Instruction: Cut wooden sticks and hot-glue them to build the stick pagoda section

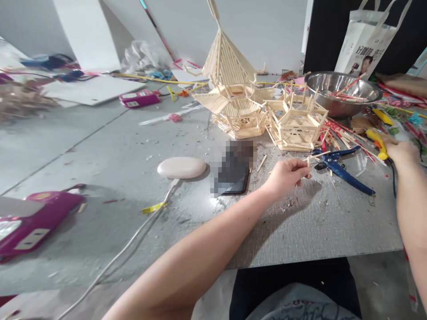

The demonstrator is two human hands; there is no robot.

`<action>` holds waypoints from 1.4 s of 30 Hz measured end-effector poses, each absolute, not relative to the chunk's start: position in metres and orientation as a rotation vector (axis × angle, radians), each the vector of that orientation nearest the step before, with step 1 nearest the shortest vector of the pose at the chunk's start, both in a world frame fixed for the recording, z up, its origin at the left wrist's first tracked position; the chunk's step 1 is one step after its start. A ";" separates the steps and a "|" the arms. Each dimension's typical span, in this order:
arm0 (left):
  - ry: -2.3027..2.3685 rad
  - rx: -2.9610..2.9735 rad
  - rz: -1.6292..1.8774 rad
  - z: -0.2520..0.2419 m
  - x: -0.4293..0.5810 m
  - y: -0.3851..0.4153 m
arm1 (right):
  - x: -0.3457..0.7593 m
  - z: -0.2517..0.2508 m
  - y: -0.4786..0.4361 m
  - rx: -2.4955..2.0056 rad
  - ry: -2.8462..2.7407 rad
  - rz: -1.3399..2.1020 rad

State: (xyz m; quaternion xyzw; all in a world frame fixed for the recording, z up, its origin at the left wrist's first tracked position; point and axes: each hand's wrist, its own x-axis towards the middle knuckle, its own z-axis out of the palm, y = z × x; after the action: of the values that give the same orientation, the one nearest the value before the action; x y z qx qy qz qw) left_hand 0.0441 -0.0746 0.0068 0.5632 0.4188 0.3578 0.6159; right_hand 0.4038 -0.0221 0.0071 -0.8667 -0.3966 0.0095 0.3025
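Steel bowl (343, 95) at far right held loose red and pale sticks. White carrier bag (367, 40) stood behind it, contents not visible.

Left hand (288, 176) pinched a thin stick (318, 155) between thumb and fingertips, just above the table and right beside the blue cutters (343, 169). Right hand (400, 151) lay at the right edge against a yellow tool (378, 144); grip couldn't be told.

Grey table (316, 226) was littered with chips and red sticks. Stick pagoda model (230, 84) stood mid-table, a hexagonal stick frame (295, 126) touching its right side. Phone (235, 175) and a pink oval pad (182, 167) lay near the left forearm. Magenta box (30, 222) sat near left, a second one (138, 98) further back. White boards (86, 35) leaned on a pale wall.
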 end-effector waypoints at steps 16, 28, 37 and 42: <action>0.945 1.194 1.060 0.006 0.042 -0.072 | 0.196 0.006 -0.088 -1.052 -2.197 -0.299; 1.017 1.172 1.031 0.011 0.044 -0.076 | 0.198 0.018 -0.088 -1.224 -2.109 -0.274; 1.166 1.599 0.738 0.004 0.044 -0.074 | 0.236 0.063 -0.023 -1.610 -1.658 0.072; 1.153 2.215 0.597 0.000 0.042 -0.077 | 0.238 0.060 0.000 -1.676 -1.576 0.300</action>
State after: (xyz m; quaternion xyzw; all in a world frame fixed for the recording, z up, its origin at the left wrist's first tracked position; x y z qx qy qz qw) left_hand 0.0423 -0.0766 -0.0003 0.8275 0.4307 0.2229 0.2830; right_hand 0.2378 0.0001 0.0599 -0.6622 -0.6228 0.1186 0.3994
